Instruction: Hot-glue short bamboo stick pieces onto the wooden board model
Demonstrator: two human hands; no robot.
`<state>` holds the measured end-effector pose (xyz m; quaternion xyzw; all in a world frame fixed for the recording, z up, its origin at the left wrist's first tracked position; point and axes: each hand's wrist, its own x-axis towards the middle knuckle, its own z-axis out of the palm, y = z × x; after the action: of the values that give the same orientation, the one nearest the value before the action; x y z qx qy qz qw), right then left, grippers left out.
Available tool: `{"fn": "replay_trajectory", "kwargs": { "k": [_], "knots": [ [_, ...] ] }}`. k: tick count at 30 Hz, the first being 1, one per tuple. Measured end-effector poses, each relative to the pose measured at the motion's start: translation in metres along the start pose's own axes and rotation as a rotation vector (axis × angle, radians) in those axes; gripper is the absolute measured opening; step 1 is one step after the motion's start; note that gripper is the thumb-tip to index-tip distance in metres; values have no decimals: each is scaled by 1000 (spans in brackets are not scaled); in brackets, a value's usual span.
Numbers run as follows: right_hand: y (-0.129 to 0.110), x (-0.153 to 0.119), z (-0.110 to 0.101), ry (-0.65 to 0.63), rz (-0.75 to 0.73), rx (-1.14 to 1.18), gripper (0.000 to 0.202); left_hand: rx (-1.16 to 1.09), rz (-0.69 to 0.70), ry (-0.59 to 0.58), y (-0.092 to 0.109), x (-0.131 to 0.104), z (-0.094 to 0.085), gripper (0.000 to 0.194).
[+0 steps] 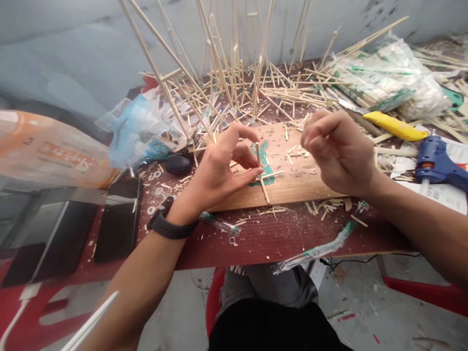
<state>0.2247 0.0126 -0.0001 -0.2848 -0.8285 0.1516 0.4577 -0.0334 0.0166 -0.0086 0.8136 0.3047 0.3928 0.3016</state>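
Observation:
My left hand (228, 163), with a black watch (171, 222) on the wrist, pinches a small cross of thin wooden sticks (265, 191) between thumb and fingers. The cross is over a wooden board (292, 187) that has a green patch (268, 158) on its face. To the right, my right hand (338, 148) hovers above the board's right part with its fingers curled closed. Whatever those fingers may hold is hidden. Short stick pieces (290, 158) lie on the board between my hands.
Tall stick frames (175, 107) rise behind the board among heaped loose sticks (288, 95). On the right are a bag of sticks (387, 78), a yellow cutter (395, 126) and a blue glue gun (438, 163). Left stand a dark phone (119, 219) and an orange-white bag (54, 151).

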Motion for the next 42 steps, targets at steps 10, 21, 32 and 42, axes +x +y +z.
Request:
{"fn": "replay_trajectory", "kwargs": {
  "k": [10, 21, 32, 42],
  "knots": [
    [18, 2, -6, -90, -100, -154, 18, -25, 18, 13, 0, 1, 0, 41],
    [18, -8, 4, -377, -180, -298, 15, -11, 36, 92, 1, 2, -2, 42],
    [19, -10, 13, -419, -103, -238, 20, -24, 20, 91, 0, 1, -1, 42],
    [15, -5, 8, -454, -59, -125, 11, -16, 97, 113, -1, 1, -1, 43]
  ]
}}
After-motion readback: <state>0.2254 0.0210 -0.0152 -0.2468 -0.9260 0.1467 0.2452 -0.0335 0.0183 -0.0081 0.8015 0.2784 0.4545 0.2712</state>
